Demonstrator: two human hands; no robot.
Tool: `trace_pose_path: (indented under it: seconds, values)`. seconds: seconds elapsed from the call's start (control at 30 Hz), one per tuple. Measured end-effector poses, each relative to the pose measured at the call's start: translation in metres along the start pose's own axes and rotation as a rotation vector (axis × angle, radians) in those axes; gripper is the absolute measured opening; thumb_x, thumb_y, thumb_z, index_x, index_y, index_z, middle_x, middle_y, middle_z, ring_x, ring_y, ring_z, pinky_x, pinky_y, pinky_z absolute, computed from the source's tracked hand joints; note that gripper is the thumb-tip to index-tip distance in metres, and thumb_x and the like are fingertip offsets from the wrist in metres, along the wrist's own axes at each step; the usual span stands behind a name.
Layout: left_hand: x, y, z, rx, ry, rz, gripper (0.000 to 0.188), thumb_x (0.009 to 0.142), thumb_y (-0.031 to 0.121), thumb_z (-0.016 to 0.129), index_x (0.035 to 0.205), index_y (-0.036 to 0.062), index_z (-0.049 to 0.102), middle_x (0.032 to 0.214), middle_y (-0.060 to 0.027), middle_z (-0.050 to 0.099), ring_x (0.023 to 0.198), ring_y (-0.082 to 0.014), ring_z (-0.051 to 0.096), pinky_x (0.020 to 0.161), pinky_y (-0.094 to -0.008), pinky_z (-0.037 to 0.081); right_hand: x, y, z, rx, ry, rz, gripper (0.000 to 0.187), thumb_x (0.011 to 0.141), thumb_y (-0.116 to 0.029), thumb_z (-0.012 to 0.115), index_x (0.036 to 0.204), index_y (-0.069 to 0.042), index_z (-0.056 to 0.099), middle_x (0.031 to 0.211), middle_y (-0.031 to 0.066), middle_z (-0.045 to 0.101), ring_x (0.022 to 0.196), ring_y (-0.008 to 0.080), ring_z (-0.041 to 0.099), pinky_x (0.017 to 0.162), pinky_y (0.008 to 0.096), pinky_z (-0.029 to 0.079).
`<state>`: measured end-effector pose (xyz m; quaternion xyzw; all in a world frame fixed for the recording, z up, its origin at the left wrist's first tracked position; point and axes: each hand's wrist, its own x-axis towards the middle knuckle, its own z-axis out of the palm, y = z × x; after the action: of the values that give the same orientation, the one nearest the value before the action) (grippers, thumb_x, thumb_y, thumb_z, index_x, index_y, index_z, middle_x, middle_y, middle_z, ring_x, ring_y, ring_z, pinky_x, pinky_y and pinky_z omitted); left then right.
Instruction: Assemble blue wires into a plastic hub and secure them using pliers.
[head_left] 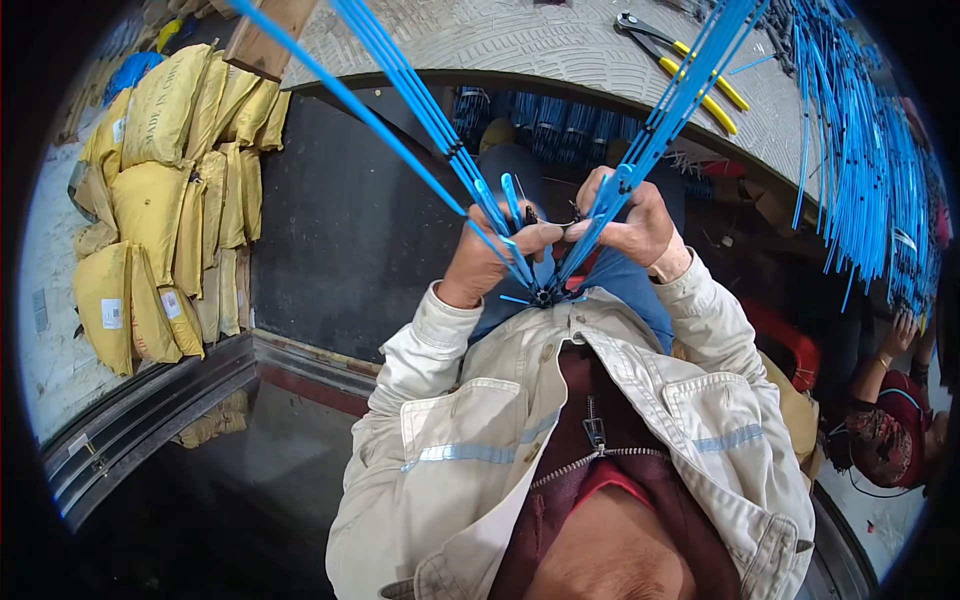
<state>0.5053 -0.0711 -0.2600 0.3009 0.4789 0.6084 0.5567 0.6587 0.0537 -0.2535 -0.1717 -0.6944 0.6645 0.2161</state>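
Observation:
Blue ribs (425, 115), like those of an umbrella frame, run in two bunches from a small black hub (542, 296) at my waist up past the table edge. My left hand (487, 255) closes around the left bunch. At the right bunch of ribs (672, 110), my right hand (643, 228) is closed too, its fingers partly hidden behind the rods. Both thumbs point inward and nearly meet between the bunches. Small dark fittings and what looks like a thin wire show at the fingertips; the exact piece pinched there is too small to make out.
Yellow-handled cutters (690, 75) lie on the grey table (480, 45). A thick bundle of blue ribs (860, 150) hangs over its right end. Stuffed yellow sacks (155, 215) are piled at left. Another person (890, 420) works at far right, beyond a red curved object (790, 345).

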Motion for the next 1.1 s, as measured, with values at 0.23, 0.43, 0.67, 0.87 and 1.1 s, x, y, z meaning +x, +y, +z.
trace_pose_path:
  seconds: [0.23, 0.43, 0.67, 0.87, 1.1]
  values:
    - [-0.012, -0.014, 0.02, 0.094, 0.216, 0.206, 0.019, 0.078, 0.009, 0.065, 0.064, 0.0013, 0.055, 0.056, -0.002, 0.054, 0.046, -0.0087, 0.05, 0.043, -0.022, 0.038, -0.003, -0.003, 0.002, 0.04, -0.071, 0.059, 0.025, 0.068, -0.005, 0.072, 0.084, -0.001, 0.054, 0.078, 0.0054, 0.053, 0.073, 0.0142, 0.05, 0.067, 0.0289, 0.042]
    - [-0.016, -0.032, 0.029, 0.251, 0.376, 0.327, 0.018, 0.081, 0.009, 0.064, 0.066, 0.0027, 0.056, 0.059, 0.0013, 0.053, 0.051, -0.0038, 0.048, 0.046, -0.019, 0.036, 0.002, -0.013, 0.006, -0.046, -0.127, -0.05, 0.02, 0.071, -0.008, 0.069, 0.084, -0.002, 0.054, 0.082, 0.0049, 0.053, 0.073, 0.0124, 0.05, 0.067, 0.0273, 0.041]
    - [-0.012, -0.019, 0.041, 0.251, 0.286, 0.296, 0.02, 0.081, 0.015, 0.065, 0.069, 0.0015, 0.055, 0.057, -0.0001, 0.049, 0.052, -0.0055, 0.041, 0.046, -0.0235, 0.034, 0.016, -0.018, 0.004, 0.192, -0.094, 0.142, 0.017, 0.075, -0.013, 0.067, 0.08, -0.003, 0.054, 0.073, -0.0008, 0.054, 0.07, 0.0065, 0.051, 0.064, 0.0222, 0.042]
    - [-0.012, -0.019, 0.034, 0.371, 0.176, 0.378, 0.022, 0.084, 0.019, 0.062, 0.074, 0.0009, 0.056, 0.059, -0.0019, 0.053, 0.051, -0.0071, 0.045, 0.046, -0.024, 0.037, 0.019, -0.023, 0.003, 0.018, -0.139, 0.207, 0.018, 0.075, -0.011, 0.066, 0.069, -0.004, 0.05, 0.064, -0.0016, 0.052, 0.062, 0.0055, 0.05, 0.056, 0.0225, 0.042]
    - [-0.018, -0.011, 0.017, -0.121, 0.136, 0.061, 0.021, 0.088, 0.025, 0.055, 0.086, 0.0037, 0.056, 0.068, -0.0051, 0.059, 0.056, -0.0114, 0.057, 0.051, -0.0227, 0.047, 0.005, -0.028, 0.022, 0.121, 0.154, 0.129, 0.019, 0.075, -0.003, 0.063, 0.063, -0.004, 0.049, 0.063, -0.0001, 0.051, 0.057, 0.0057, 0.047, 0.051, 0.0223, 0.038]
